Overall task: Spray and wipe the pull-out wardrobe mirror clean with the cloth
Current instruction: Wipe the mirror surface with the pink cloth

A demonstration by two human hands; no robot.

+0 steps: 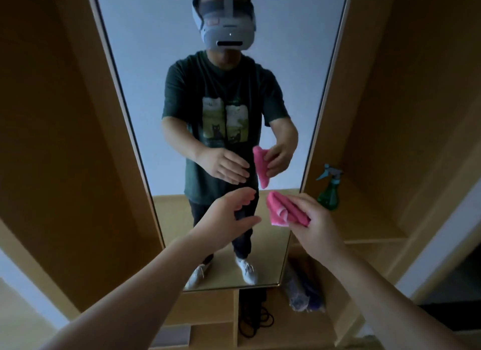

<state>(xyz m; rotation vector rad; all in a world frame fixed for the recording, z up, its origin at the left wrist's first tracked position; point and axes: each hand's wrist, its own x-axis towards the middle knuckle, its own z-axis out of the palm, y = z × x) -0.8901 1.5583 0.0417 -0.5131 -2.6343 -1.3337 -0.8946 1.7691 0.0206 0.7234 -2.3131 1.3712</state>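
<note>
Two hands are reaching toward the pull-out mirror [145, 50], with the pink cloth [279, 210] in the right one.
The left hand [231, 211] is hovering with relaxed, spread fingers, holding nothing. Just right of it, the right hand [315, 222] is gripping the bunched pink cloth before the mirror's lower part. Farther right, a green spray bottle [328, 190] is standing upright on a wardrobe shelf [364, 219].

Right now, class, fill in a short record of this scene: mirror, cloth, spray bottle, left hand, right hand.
mirror: tall, upright, between wooden wardrobe panels
cloth: pink, bunched, held in the right hand
spray bottle: green, standing on the shelf right of the mirror, untouched
left hand: open, empty, beside the cloth
right hand: grips the cloth
</note>
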